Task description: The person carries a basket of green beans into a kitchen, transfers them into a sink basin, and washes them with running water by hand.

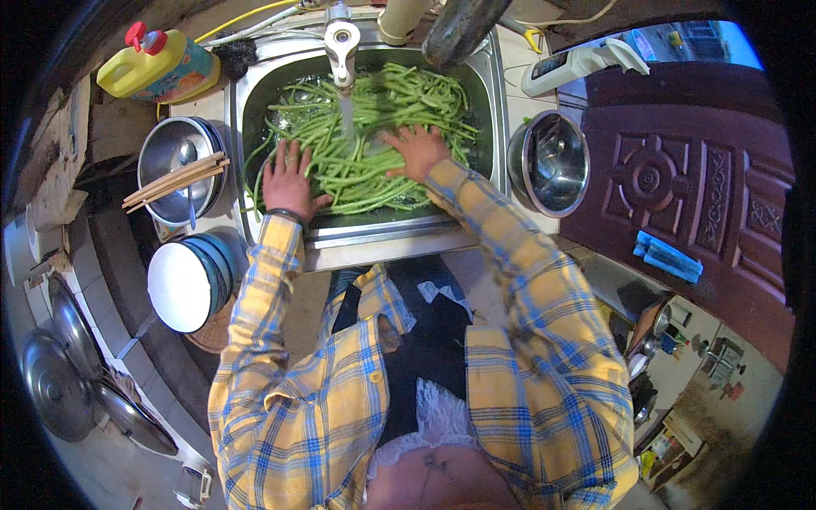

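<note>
Long green beans (382, 172) lie heaped in water in a stainless steel sink (280, 237) before me. Water (347, 118) runs from the faucet (342, 51) onto the middle of the heap. My left hand (289, 183) rests palm down on the near left side of the beans, fingers apart, a dark band at its wrist. On the right part of the heap lies my right hand (421, 153), fingers spread and pointing left and away. Neither hand is closed around any beans. Some beans at the far side look blurred.
Stacked metal bowls (153, 159) with chopsticks (175, 183) and a spoon (190, 185) stand left, above a stack of white bowls (178, 287). A yellow detergent jug (159, 67) is at far left. On the right are a metal basin (561, 169) and a white spray bottle (567, 70).
</note>
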The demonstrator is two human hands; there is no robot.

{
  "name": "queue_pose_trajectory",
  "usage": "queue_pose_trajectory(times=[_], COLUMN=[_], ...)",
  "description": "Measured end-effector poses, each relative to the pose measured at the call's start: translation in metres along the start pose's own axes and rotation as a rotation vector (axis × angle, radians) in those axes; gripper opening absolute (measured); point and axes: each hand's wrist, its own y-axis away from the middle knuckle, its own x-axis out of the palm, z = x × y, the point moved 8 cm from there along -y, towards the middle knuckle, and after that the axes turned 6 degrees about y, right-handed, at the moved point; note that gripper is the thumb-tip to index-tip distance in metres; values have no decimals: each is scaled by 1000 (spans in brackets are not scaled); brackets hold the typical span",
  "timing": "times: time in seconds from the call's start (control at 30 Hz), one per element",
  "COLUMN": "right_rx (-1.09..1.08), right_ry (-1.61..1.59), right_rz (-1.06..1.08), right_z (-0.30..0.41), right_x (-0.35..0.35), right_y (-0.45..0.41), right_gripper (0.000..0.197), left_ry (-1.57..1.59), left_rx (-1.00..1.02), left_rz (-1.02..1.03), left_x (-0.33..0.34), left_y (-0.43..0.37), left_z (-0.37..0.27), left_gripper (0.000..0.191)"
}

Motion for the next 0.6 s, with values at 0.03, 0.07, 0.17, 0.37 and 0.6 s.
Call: queue_pose_trajectory(times=[0.03,0.07,0.17,0.37,0.6], right_rx=[10,88,82,110,33], right_ry=[-3,29,83,-144,-125], right_rz=[1,-49,-27,-254,153], right_z=[5,12,32,-31,3], right_x=[4,5,-2,-70,-15], right_y=[-2,-4,14,-2,-40], right_gripper=[97,96,91,91,114], left_ry=[3,69,208,344,151], left_rx=[-2,-21,-24,-87,58], left_rz=[-5,-35,-162,-602,-80], left_x=[-13,-17,-25,-83,-8], left_y=[5,8,25,24,-15], left_z=[-1,3,19,6,-18], left_gripper=[87,83,75,84,118])
